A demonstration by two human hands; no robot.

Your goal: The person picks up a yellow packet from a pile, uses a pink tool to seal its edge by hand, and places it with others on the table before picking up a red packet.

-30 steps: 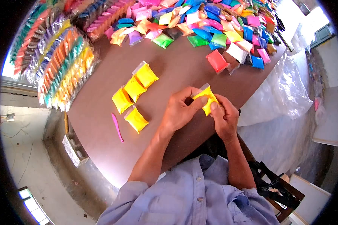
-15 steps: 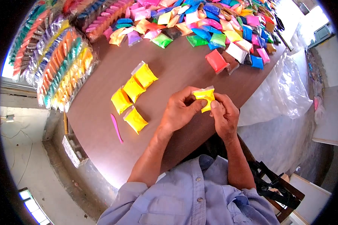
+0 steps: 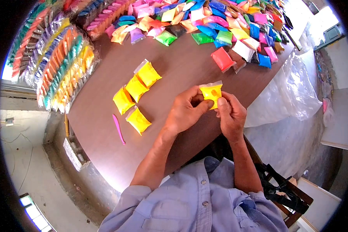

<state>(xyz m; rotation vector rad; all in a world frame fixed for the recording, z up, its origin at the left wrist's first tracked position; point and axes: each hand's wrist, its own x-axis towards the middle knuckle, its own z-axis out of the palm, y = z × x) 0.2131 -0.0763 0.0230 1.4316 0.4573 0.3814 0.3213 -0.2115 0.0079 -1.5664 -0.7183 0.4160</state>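
One yellow packet (image 3: 211, 92) occupies both grips (image 3: 185, 111), open tabletop (image 3: 160, 104) leftward, table edge (image 3: 260, 91) rightward.

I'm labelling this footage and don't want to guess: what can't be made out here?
Head view:
Held yellow packet: lower corners, covered by the left hand and right hand.
Heap of coloured packets: far end, cut off by the top edge.
Pink plastic tool: any marking, too small.

Table (image 3: 181, 62) far side: pile (image 3: 216, 31) | left of held packet (image 3: 210, 92): four packets (image 3: 136, 89)
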